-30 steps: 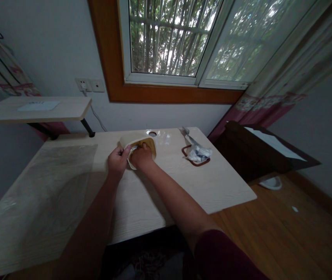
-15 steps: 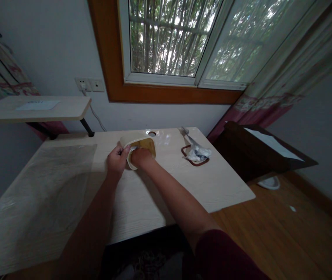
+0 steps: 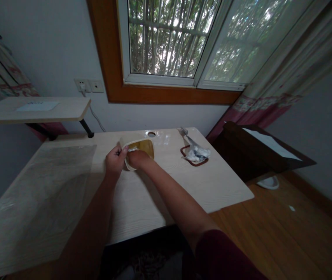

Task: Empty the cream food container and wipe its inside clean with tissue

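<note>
A cream-coloured box (image 3: 148, 147) with a tan inside lies tilted on the table, its open side towards me. My left hand (image 3: 114, 161) is closed around its left side, thumb over the rim. Inside the opening is my right hand (image 3: 137, 158), bent at the wrist, its fingertips hidden. A small pale, shiny thing (image 3: 133, 149) shows just beyond the right hand's knuckles; its kind is unclear, and whether the fingers hold it cannot be seen.
To the right, a crumpled clear plastic bag (image 3: 198, 152) lies over a brown rounded frame (image 3: 195, 165). A clear sheet (image 3: 52, 186) covers the table's left part. A raised shelf (image 3: 69, 111) stands back left; a dark brown piece of furniture (image 3: 242, 155) is beyond the right edge.
My right hand has shifted slightly left inside the box, and more of the tan inside shows. My left hand keeps its hold on the side. The bag and frame lie unmoved.
</note>
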`<state>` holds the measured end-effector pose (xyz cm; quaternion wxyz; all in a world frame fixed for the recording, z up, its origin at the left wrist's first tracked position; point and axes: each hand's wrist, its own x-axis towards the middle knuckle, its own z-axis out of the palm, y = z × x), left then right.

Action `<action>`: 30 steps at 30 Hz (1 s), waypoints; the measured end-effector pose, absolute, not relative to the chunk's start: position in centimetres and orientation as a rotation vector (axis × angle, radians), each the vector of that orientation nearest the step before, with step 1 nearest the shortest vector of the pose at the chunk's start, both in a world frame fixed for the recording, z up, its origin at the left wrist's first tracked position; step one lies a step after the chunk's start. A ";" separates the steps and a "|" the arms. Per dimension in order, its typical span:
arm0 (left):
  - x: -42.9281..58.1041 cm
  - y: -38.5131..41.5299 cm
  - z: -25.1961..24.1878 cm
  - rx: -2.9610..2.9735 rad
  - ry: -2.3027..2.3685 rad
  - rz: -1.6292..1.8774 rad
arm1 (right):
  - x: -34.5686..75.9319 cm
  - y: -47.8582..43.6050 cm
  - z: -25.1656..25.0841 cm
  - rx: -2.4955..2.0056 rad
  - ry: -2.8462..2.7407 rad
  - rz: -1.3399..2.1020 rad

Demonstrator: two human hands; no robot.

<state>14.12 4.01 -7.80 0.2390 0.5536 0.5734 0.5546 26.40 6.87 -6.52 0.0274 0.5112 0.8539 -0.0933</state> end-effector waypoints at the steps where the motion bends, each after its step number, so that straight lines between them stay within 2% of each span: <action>1: 14.1 4.0 -7.8 1.517 1.568 1.513 | 26.5 6.8 -6.5 1.570 2.649 -0.292; 23: 14.5 3.6 -7.4 1.459 1.543 1.520 | 32.0 -0.2 -5.5 1.434 3.018 -0.186; 30: 15.1 3.2 -7.0 1.471 1.523 1.501 | 33.7 -2.4 -5.0 1.654 2.822 -0.072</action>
